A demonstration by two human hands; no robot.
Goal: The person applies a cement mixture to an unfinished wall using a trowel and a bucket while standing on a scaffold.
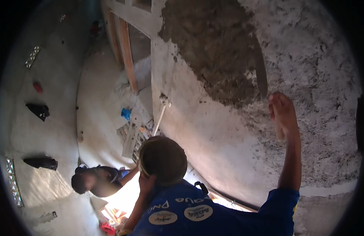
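Gripping trowel (pixel 261 70): your right hand (pixel 283 112), closed | long axis: up, slightly left | wet plaster (pixel 213 47): up-left of grip | left hand (pixel 145 184): farther, holding bucket (pixel 163 161)

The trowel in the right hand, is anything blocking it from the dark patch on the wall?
Nothing I can see: the trowel overlaps the dark patch in this view, and the bucket is lower left.

Trowel handle (pixel 279 133): partly hidden (inside right hand (pixel 283 112)) | dark plaster (pixel 213 47): cut off, top
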